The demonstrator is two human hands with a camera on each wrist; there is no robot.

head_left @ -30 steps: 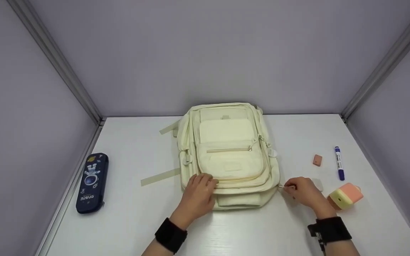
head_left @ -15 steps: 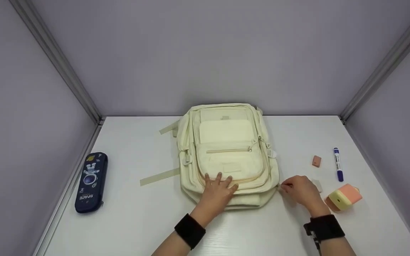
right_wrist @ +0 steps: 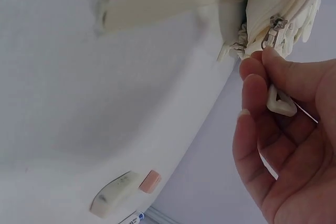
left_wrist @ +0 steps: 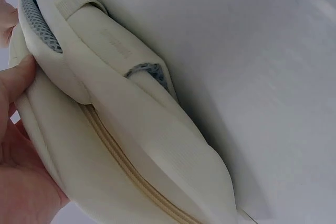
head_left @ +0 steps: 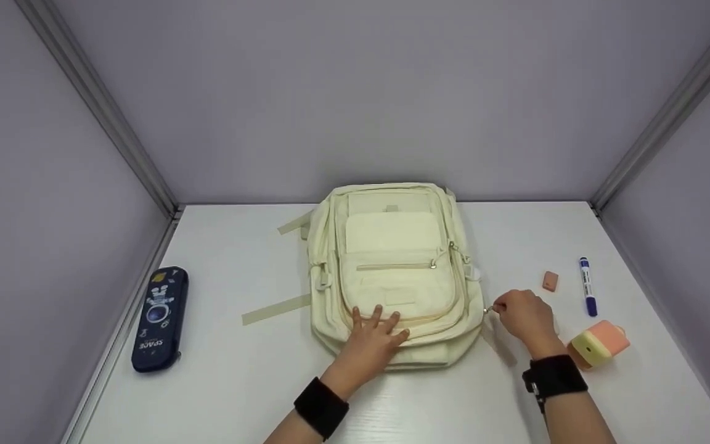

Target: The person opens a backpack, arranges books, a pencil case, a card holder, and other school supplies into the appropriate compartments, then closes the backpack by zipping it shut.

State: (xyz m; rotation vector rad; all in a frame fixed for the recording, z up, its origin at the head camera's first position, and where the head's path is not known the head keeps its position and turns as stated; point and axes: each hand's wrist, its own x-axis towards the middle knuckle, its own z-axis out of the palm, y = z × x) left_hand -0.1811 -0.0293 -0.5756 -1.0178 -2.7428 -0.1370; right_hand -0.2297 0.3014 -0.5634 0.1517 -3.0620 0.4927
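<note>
Cream, one backpack point(head_left: 397, 281) meets two hands point(head_left: 366, 349) point(head_left: 524, 317) (left spread, right pinching one zipper pull point(right_wrist: 271, 37)).

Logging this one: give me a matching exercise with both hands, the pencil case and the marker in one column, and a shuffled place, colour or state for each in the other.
Column one
1. left hand
2. right hand
3. pencil case
4. marker

Column two
A. dark blue, lying left of the backpack
B. pinching a zipper pull
C. white and blue, lying right of the small pinkish block
D. fingers spread on the backpack's lower front

Right pairs: 1-D, 2-B, 3-A, 4-C
</note>
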